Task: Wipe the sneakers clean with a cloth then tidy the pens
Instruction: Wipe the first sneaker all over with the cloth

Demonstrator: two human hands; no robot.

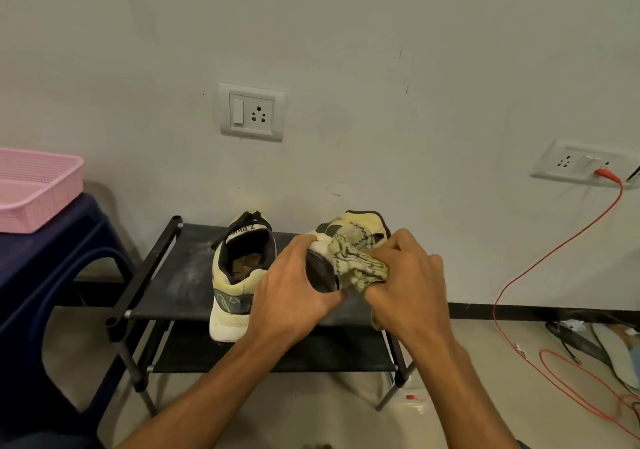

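From the head view: grips one sneaker [360,225] in the left hand [294,285], held over the black rack [173,275] and tipped so the dark sole faces the camera. Clenches the patterned cloth [356,258] in the right hand [412,275], pressed against that sneaker beside the sole. Shows the second sneaker [239,275] standing on the rack's top shelf, just beside the left hand. Looks partway through the wiping; cannot tell whether the standing sneaker is already clean. Shows no pens anywhere, so the tidying probably remains. Shows a pink basket [38,185] on a dark stool [52,258] at far left.
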